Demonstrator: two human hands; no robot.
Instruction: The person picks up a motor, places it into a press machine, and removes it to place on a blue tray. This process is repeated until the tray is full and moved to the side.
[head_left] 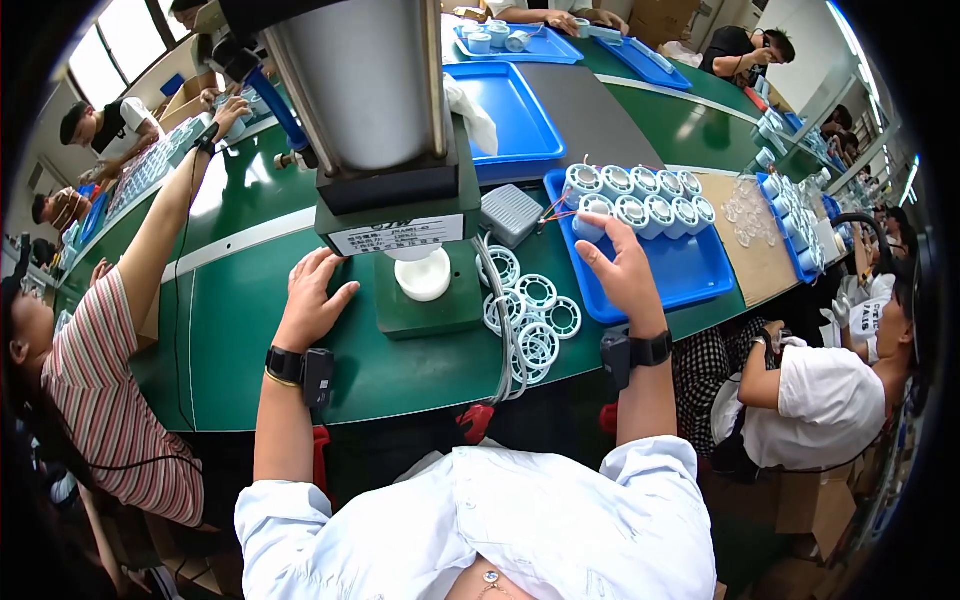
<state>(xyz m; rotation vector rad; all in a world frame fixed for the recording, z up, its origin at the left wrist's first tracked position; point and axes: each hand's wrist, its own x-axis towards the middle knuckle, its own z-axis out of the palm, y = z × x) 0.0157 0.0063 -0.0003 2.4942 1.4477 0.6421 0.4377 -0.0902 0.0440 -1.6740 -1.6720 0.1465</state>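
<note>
My left hand (pixel 316 304) lies on the green table left of the press, fingers and thumb spread, holding nothing. Beside it, a round white piece (pixel 423 275) sits on the dark green base (pixel 392 318) under the press (pixel 390 110). At the blue tray (pixel 655 300), my right hand (pixel 627 268) has its fingers and thumb around a light blue cylindrical housing (pixel 589 232) at the left end of the near row. Several similar housings (pixel 659 213) with ringed tops stand in rows there. Between my hands lies a pile of light blue slotted rings (pixel 538 343).
A grey box-shaped pedal (pixel 512 214) and grey cables (pixel 507 375) are near the press. Another blue tray (pixel 515 115) is behind it. Clear plastic pieces (pixel 752 212) lie on brown board at right. Co-workers sit on both sides; one striped sleeve (pixel 105 325) is close at left.
</note>
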